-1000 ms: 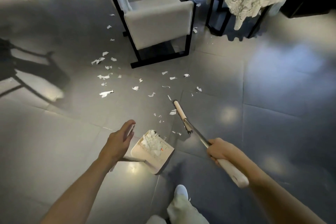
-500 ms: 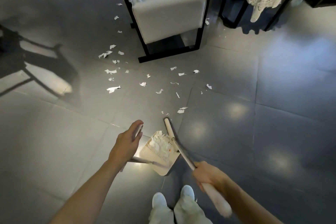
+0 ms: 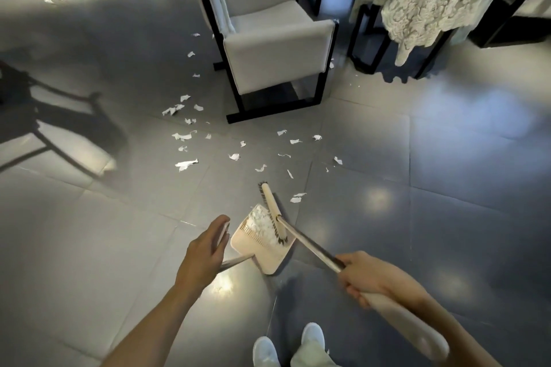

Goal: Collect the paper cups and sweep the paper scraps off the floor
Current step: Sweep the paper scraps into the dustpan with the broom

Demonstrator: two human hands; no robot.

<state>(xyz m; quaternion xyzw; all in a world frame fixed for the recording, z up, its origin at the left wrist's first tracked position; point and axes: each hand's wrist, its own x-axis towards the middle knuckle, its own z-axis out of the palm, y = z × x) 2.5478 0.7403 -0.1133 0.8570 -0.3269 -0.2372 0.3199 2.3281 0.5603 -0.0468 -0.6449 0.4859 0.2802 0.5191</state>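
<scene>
Paper scraps (image 3: 187, 164): loose on floor (image 3: 417, 188), beyond both hands' fingers; a pile in dustpan (image 3: 265, 259). Left hand (image 3: 205, 253): fingers curled round dustpan handle. Right hand (image 3: 368, 275): gripping broom (image 3: 272, 205), head over pile. Chair (image 3: 277, 48): farther out.

Single head cam, wide-angle, fwd and down at floor (image 3: 119, 247), hands close.

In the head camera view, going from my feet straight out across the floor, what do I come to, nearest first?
Shoes → dustpan → loose paper scraps on the tiles → grey armchair.
</scene>
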